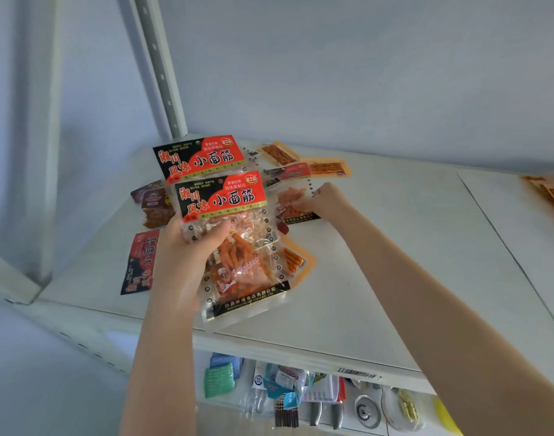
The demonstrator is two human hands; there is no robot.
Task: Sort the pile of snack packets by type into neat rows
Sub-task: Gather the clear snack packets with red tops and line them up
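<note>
Showing a pale slotted upright (162,73) at eleven o'clock in the view, rising from the back corner of the white shelf (395,262). Showing the pile of snack packets (271,179) spread over the shelf's left half, with a dark red packet (140,262) lying flat at the pile's eight o'clock edge and brown packets (153,202) lying at its ten o'clock. Gripping two red-and-black packets in the left hand (187,256) above the pile's middle, fingers curled behind and thumb pressing across the clear lower part of the front packet (225,202). Holding the rear packet (200,155) so it is sticking out at twelve o'clock of the front one, both labels facing the camera. Partly covering an orange stick packet (296,262) lying on the shelf at four o'clock of the held pair. Showing a second orange packet (278,152) and a third orange packet (329,168) lying at the pile's one o'clock, near the back wall. Reaching in with the right hand (329,196) at two o'clock of the left, fingertips pinching the edge of a clear packet (291,202) of orange strips down among the pile. Showing a stack of orange packets (549,193) lying well apart at three o'clock, cut by the frame's edge. Showing a lower shelf at six o'clock, carrying a green sponge (219,380) and other small goods too blurred to name.
</note>
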